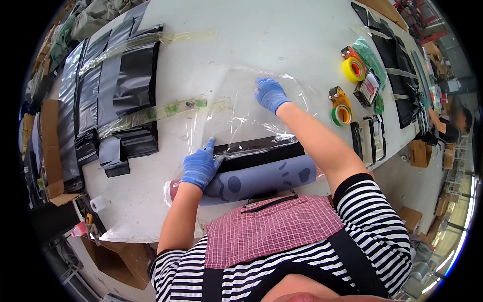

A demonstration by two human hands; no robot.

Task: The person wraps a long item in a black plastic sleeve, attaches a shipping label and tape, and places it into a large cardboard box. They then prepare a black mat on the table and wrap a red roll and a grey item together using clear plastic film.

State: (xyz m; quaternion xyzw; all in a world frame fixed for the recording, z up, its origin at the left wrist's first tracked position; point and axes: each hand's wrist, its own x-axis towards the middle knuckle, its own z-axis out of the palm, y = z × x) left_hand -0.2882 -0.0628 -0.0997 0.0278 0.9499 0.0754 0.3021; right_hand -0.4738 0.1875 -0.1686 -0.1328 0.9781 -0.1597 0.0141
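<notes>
A blue-grey roll with dark printed shapes (261,178), looking like a rolled mat, lies on the table close to my body. Black material (261,160) runs along its far side. A clear plastic bag or film (241,108) spreads from the roll across the tabletop. My left hand (200,167), in a blue knitted glove, rests at the roll's left end on the film's edge, index finger stretched out and thumb apart. Farther off, my gloved right hand (270,94) has its fingers curled down and closed on the film. Its fingertips are partly hidden.
Stacked grey and black plastic bags (121,80) lie at left, bound with clear tape. At right are a yellow tape dispenser (353,69), a green tape dispenser (341,115), small boxes (369,138) and more black bags (397,65). A co-worker (448,126) stands beyond the right edge.
</notes>
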